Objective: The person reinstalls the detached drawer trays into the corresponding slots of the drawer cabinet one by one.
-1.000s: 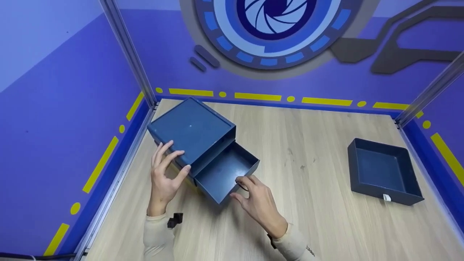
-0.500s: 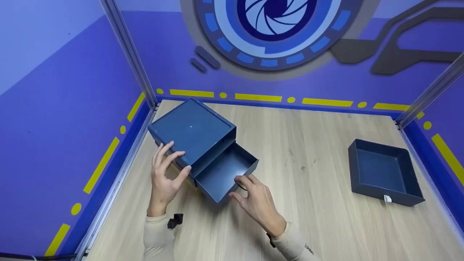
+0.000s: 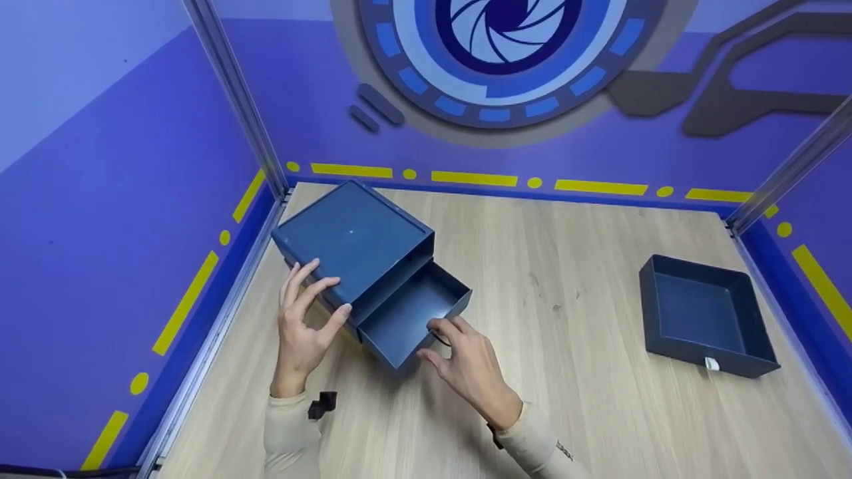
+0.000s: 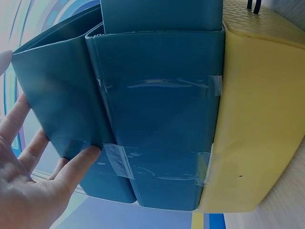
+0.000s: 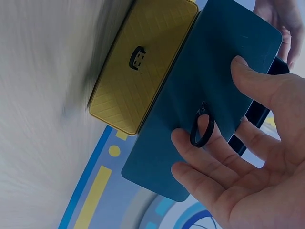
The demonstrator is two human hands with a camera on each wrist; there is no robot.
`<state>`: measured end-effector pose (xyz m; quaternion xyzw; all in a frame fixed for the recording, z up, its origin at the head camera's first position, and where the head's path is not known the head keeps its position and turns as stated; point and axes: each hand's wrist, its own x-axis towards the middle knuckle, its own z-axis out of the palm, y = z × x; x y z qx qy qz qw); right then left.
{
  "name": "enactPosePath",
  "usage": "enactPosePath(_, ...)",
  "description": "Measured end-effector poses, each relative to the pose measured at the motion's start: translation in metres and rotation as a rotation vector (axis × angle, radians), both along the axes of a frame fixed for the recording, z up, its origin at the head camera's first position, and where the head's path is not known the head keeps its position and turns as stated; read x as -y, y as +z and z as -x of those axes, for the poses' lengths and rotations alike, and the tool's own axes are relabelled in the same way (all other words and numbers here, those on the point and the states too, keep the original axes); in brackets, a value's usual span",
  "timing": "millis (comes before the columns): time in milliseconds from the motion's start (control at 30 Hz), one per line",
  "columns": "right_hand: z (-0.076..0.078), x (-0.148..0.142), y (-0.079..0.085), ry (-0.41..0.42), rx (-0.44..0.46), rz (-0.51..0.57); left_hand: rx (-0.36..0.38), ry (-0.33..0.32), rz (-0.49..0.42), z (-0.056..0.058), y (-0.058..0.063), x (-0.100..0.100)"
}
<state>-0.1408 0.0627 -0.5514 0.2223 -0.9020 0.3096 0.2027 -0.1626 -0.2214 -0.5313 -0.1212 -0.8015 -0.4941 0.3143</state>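
A stack of drawer casings stands at the left: an upper dark blue casing [image 3: 353, 233], a second blue one [image 4: 162, 114] with clear tape, and a yellow drawer unit [image 4: 262, 119] at the bottom. From the second casing a blue drawer [image 3: 406, 322] sticks partway out, with nothing inside. My left hand [image 3: 306, 326] rests on the upper casing's side and top edge, fingers spread. My right hand [image 3: 476, 366] is at the drawer's front, index finger bent over the rim and thumb against the front panel. A black ring pull [image 5: 210, 131] hangs by its fingers.
A loose dark blue drawer [image 3: 699, 313] with a white tab [image 3: 711, 364] lies at the right of the wooden table [image 3: 599, 412]. Blue printed walls and metal posts enclose the back and sides. The yellow unit's front carries a black handle [image 5: 137, 58].
The blue drawer has slid slightly inward, toward its casing, and my right hand has moved with it. My left hand stays on the upper casing.
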Motion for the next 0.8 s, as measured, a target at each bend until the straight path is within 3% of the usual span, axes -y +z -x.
enactPosePath(800, 0.0083, 0.0091, -0.0021, 0.01, -0.011, -0.001, -0.006, -0.002, 0.004, 0.0004, 0.0002, -0.0002)
